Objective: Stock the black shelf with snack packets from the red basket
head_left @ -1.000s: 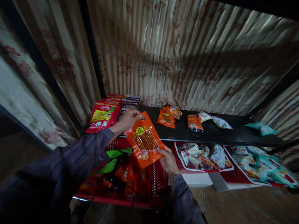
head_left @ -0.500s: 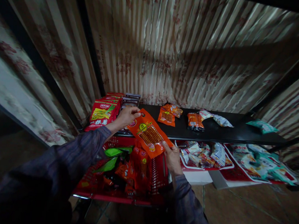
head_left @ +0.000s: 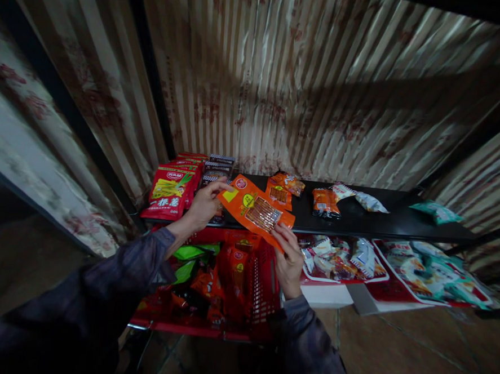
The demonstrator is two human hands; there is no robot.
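An orange snack packet [head_left: 255,209], with brown sticks behind a clear window, is held between my two hands above a red basket. My left hand [head_left: 204,204] pinches its upper left end. At the lower right end, my right hand [head_left: 288,260] grips it, fingers over the front. The red basket [head_left: 265,278] below holds more orange packets [head_left: 237,273] and green packets [head_left: 188,261]. Just beyond the held packet, a similar orange packet [head_left: 278,194] lies on the black shelf [head_left: 383,223].
Red snack bags [head_left: 169,190] and dark packets [head_left: 218,165] stand at the shelf's left end. Further right lie an orange bag [head_left: 326,203], a white packet [head_left: 371,202] and a green packet [head_left: 437,211]. Two trays of packets [head_left: 343,257] sit below. A striped curtain [head_left: 281,87] hangs behind.
The orange packet has moved up and slightly right, turned flatter, and its window now catches light. My right hand's fingers have come further over its front.
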